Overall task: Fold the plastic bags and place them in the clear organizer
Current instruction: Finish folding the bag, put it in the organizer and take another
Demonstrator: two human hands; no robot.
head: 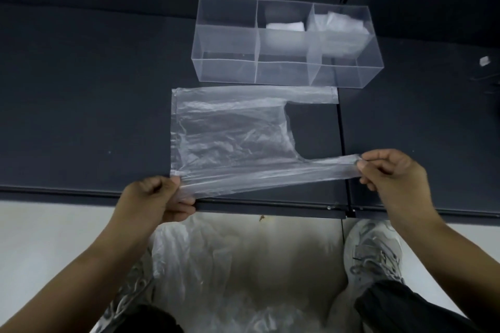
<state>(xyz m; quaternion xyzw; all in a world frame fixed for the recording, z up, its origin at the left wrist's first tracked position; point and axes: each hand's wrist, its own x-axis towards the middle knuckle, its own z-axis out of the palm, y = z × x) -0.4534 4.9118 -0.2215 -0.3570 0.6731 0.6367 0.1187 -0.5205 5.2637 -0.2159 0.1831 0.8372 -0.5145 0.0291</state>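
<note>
Plastic bag (230, 130), clear, vest type: near edge lifted off the dark table (81, 103), rest lying flat.

- Left hand (154, 197), at 7 o'clock of the bag: fingers curled, thumb and fingers pinching the near corner at the sealed bottom.
- Right hand (392, 178), at 4 o'clock: fingertips pinching the end of the near handle, pulled taut.
- Bag's long axis: 9 to 3 o'clock. Sealed bottom toward 9, both handles pointing toward 3. Far handle flat on the table.
- Clear organizer (227, 70), at 12 o'clock of the bag, just beyond the far handle: three compartments in a row, long axis also 9 to 3.
- Folded white bag (284, 26): middle compartment.
- Folded clear bags (335, 27): right compartment.
- Loose bag pile (216, 265), at 6 o'clock, on the floor below the table edge.
- Grey sneaker (373, 249): at 5 o'clock, beside the pile.
</note>
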